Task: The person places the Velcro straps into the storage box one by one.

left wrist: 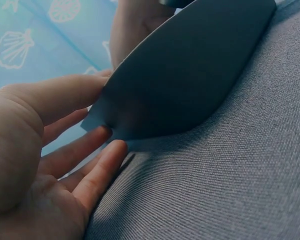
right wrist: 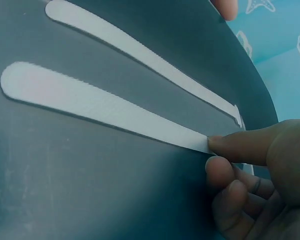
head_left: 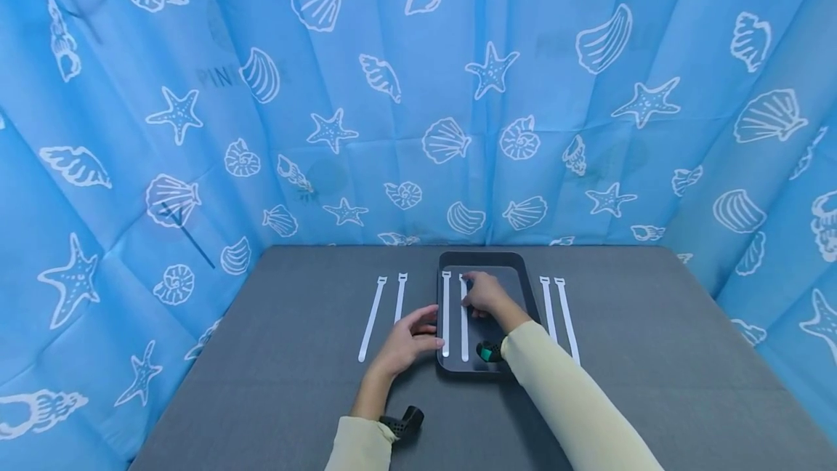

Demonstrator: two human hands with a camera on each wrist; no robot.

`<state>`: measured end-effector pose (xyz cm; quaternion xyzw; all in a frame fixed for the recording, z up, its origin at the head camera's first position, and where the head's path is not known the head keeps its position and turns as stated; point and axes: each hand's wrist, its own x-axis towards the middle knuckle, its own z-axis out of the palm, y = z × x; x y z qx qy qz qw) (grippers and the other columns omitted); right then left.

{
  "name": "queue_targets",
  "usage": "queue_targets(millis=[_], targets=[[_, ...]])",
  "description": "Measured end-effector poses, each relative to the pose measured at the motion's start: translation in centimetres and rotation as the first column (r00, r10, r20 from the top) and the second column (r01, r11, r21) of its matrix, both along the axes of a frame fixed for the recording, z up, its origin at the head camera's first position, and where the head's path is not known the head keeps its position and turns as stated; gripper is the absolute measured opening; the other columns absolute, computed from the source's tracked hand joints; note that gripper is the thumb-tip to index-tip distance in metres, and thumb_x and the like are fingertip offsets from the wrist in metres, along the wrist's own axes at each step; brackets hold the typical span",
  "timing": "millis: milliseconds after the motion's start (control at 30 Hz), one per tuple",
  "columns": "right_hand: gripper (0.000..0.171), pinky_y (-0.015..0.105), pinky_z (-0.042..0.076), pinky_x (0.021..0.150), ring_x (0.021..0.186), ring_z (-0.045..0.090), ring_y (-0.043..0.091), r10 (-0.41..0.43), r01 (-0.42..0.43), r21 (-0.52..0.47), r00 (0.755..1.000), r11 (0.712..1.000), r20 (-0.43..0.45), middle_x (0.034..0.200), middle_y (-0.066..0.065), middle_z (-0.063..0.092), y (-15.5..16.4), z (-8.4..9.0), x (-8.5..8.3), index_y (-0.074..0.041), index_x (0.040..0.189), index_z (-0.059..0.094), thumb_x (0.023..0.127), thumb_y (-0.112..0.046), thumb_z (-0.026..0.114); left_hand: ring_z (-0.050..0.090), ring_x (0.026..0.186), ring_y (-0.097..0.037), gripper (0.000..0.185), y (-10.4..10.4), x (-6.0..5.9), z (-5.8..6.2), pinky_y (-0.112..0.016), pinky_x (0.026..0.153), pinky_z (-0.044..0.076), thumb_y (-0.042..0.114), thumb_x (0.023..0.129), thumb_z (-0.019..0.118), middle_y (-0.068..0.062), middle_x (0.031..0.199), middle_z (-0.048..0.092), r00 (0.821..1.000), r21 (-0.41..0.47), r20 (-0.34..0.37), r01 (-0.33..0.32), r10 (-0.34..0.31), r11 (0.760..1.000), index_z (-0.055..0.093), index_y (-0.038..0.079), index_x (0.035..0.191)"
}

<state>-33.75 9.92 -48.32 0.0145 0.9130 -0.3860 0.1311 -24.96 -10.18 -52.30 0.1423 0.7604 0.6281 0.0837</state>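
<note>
A dark grey tray (head_left: 480,371) stands on the table, with two white hook-and-loop cable straps lying lengthwise inside it. My right hand (head_left: 485,293) pinches the right-hand strap (head_left: 465,333) near its slotted far end, between thumb and fingers. The left-hand strap (head_left: 446,315) lies beside it, close to the tray's left wall. At that wall, my left hand (head_left: 404,346) holds the rim. In the left wrist view its thumb (left wrist: 72,92) reaches over the edge and the other fingers touch the outer side. The slotted head of the pinched strap is mostly hidden in the right wrist view.
Left of the tray lie two more white straps, an outer one (head_left: 373,318) and an inner one (head_left: 400,296) partly behind my left hand. Two others (head_left: 548,304) lie on the right, partly behind my sleeve. A blue shell-patterned curtain (head_left: 418,93) hangs behind the grey table (head_left: 294,355).
</note>
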Motion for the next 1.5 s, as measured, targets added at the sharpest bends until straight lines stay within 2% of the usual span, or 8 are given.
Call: queue_targets(millis=[367,833,1000,1233,1400,1500], targets=[[0.064,0.025,0.045,0.042,0.049,0.06,0.018,0.003,-0.003,-0.026,1.0,1.0,0.007,0.069,0.012,0.063,-0.5,-0.4,-0.6,-0.006,0.145,0.043,0.087,-0.001,0.067,0.055,0.115,-0.026,0.062,-0.3,0.1,0.0,-0.044,0.095,0.046,0.016,0.087,0.073,-0.009,0.139,0.051,1.0,-0.008,0.006,0.01,-0.01,1.0,0.048,0.014,0.144],[0.058,0.026,0.044,0.043,0.051,0.06,0.018,-0.005,0.002,-0.077,0.999,0.997,-0.038,0.074,0.011,0.062,0.3,-0.5,-0.1,-0.006,0.143,0.046,0.09,-0.004,0.066,0.056,0.113,-0.026,0.062,0.0,0.0,-0.3,-0.043,0.094,0.047,0.014,0.086,0.074,-0.009,0.137,0.053,1.0,0.012,0.015,0.012,-0.012,1.0,0.049,0.013,0.143],[0.049,0.028,0.047,0.047,0.057,0.06,0.019,0.008,-0.013,-0.076,0.998,0.997,-0.058,0.072,0.009,0.063,0.8,0.1,-0.3,-0.007,0.138,0.051,0.091,-0.01,0.066,0.055,0.114,-0.027,0.061,-0.1,-0.1,-0.1,-0.043,0.093,0.048,0.014,0.087,0.073,-0.011,0.136,0.053,1.0,0.014,0.005,0.011,-0.011,1.0,0.049,0.013,0.143],[0.041,0.03,0.049,0.053,0.063,0.065,0.022,0.035,-0.044,-0.073,0.992,0.996,-0.122,0.081,0.012,0.067,1.9,1.2,-0.2,-0.002,0.132,0.055,0.093,-0.01,0.064,0.055,0.114,-0.027,0.06,-0.1,-0.1,0.0,-0.043,0.092,0.048,0.015,0.087,0.073,-0.011,0.136,0.053,1.0,0.009,0.014,0.005,-0.006,1.0,0.05,0.014,0.142],[0.04,0.032,0.05,0.053,0.065,0.065,0.024,0.057,-0.069,-0.06,0.983,0.996,-0.172,0.086,0.012,0.068,2.9,2.3,0.3,0.001,0.128,0.058,0.092,-0.011,0.066,0.055,0.114,-0.027,0.06,-0.1,-0.1,-0.1,-0.044,0.093,0.048,0.015,0.087,0.073,-0.011,0.136,0.053,1.0,0.008,0.002,0.006,-0.006,1.0,0.049,0.012,0.142],[0.041,0.032,0.05,0.054,0.069,0.066,0.027,0.054,-0.068,-0.074,0.984,0.995,-0.17,0.091,0.012,0.068,3.7,2.8,0.5,0.001,0.129,0.057,0.092,-0.012,0.065,0.056,0.113,-0.027,0.061,0.0,0.1,-0.2,-0.044,0.093,0.048,0.016,0.087,0.074,-0.01,0.135,0.053,1.0,0.001,-0.004,0.003,-0.003,1.0,0.049,0.012,0.142]])
